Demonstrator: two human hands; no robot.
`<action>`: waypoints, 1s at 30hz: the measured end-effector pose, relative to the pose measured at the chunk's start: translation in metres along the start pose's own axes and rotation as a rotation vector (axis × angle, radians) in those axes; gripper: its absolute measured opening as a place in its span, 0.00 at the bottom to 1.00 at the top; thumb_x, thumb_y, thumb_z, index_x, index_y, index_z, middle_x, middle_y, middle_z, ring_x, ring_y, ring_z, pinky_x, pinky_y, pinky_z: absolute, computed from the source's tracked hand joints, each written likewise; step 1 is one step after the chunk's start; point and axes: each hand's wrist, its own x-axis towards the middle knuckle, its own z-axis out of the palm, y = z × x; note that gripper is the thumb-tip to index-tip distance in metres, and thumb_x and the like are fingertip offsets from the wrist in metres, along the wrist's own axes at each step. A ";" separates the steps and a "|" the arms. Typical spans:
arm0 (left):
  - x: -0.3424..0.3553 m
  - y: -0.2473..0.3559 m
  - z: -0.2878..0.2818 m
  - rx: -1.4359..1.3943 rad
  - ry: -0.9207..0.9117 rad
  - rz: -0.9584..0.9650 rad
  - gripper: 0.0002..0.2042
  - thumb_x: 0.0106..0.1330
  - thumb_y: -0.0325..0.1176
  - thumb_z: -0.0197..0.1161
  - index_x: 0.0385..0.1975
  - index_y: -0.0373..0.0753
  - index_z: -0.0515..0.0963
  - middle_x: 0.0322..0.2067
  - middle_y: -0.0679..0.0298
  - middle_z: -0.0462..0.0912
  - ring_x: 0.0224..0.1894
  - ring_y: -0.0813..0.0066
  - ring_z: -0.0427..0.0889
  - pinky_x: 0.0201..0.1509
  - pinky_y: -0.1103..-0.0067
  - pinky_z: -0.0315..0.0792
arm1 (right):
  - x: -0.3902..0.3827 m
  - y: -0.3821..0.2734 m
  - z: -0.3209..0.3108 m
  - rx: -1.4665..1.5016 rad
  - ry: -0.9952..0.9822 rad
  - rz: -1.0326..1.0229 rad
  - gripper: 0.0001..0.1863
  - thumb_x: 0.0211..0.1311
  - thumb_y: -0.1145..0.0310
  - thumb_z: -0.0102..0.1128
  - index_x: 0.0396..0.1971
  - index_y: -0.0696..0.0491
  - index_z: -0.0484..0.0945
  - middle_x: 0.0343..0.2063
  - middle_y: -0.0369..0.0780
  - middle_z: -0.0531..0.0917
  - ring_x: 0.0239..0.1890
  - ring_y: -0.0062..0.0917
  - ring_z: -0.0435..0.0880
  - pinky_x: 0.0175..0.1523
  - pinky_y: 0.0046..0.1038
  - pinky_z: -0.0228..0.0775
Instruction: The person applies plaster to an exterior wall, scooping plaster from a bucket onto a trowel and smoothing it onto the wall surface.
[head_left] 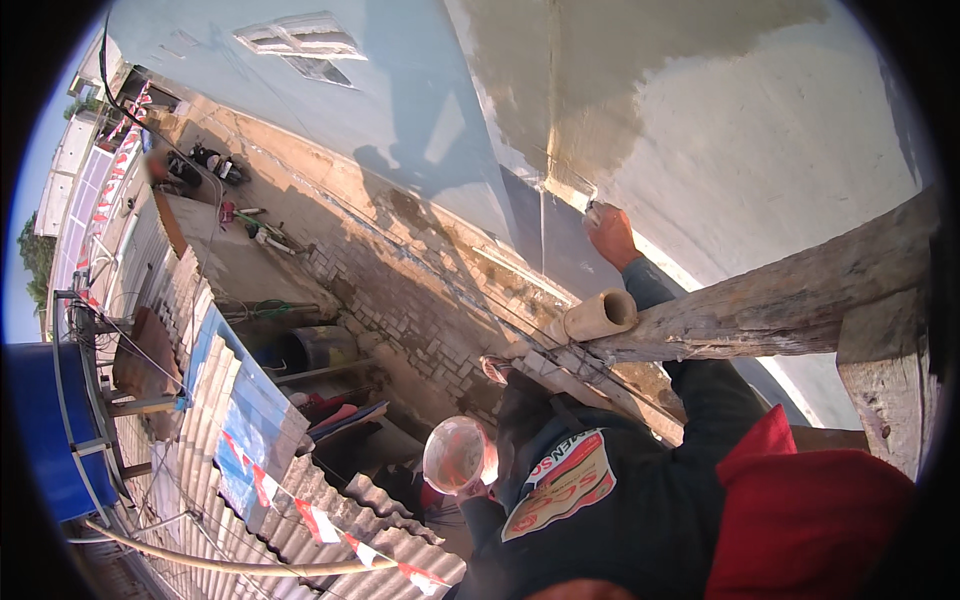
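My right hand (612, 235) reaches out to the wall and is closed round a paintbrush (576, 195). The pale bristles touch the wall beside a vertical corner edge. Above the brush a darker, damp-looking patch (580, 95) spreads over the light grey wall (740, 150). Low in front of my body, my left hand (478, 491) grips a clear plastic tub (455, 456) with whitish smears inside; part of that hand is behind the tub. How much the tub holds is hard to tell.
A thick wooden beam (770, 290) crosses at my right, beside a bamboo pole end (614, 310). Far below lies a paved alley (400, 300) with a motorbike (218, 164) and a bicycle (262, 230). Corrugated roofing (385, 520), red-white bunting (316, 520) and a blue tank (45, 430) stand left.
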 end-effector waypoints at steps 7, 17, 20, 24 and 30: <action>-0.014 0.017 -0.002 -0.191 -0.022 0.161 0.12 0.54 0.34 0.66 0.37 0.38 0.85 0.23 0.65 0.84 0.27 0.81 0.80 0.34 0.80 0.76 | -0.009 0.025 0.020 -0.236 -0.180 0.053 0.15 0.51 0.63 0.59 0.34 0.60 0.77 0.33 0.54 0.80 0.39 0.47 0.80 0.44 0.44 0.73; 0.048 -0.066 0.022 -1.219 -0.668 0.437 0.12 0.59 0.27 0.59 0.40 0.28 0.80 0.34 0.59 0.84 0.37 0.76 0.82 0.44 0.79 0.77 | 0.029 0.071 0.058 -0.270 -0.091 0.077 0.19 0.52 0.59 0.59 0.34 0.62 0.77 0.35 0.58 0.79 0.40 0.51 0.78 0.47 0.43 0.72; 0.028 -0.081 0.045 -1.045 -0.265 -0.080 0.16 0.61 0.27 0.50 0.46 0.26 0.73 0.44 0.50 0.80 0.47 0.57 0.79 0.50 0.64 0.77 | 0.043 0.023 0.047 -0.125 -0.237 0.029 0.18 0.53 0.60 0.58 0.37 0.59 0.77 0.34 0.54 0.81 0.39 0.49 0.80 0.45 0.43 0.73; 0.009 -0.048 0.039 -1.676 0.011 -0.840 0.16 0.61 0.27 0.48 0.47 0.28 0.73 0.44 0.49 0.80 0.47 0.53 0.79 0.51 0.60 0.78 | 0.024 -0.004 0.042 -0.111 -0.137 0.007 0.17 0.53 0.60 0.59 0.36 0.59 0.77 0.31 0.53 0.81 0.38 0.48 0.81 0.45 0.43 0.72; 0.009 -0.021 0.030 -1.847 0.177 -1.017 0.15 0.60 0.25 0.48 0.46 0.30 0.74 0.42 0.51 0.81 0.45 0.54 0.80 0.51 0.59 0.78 | 0.010 0.046 0.050 -0.305 -0.209 0.032 0.16 0.53 0.59 0.60 0.31 0.59 0.78 0.29 0.52 0.82 0.39 0.47 0.81 0.45 0.44 0.71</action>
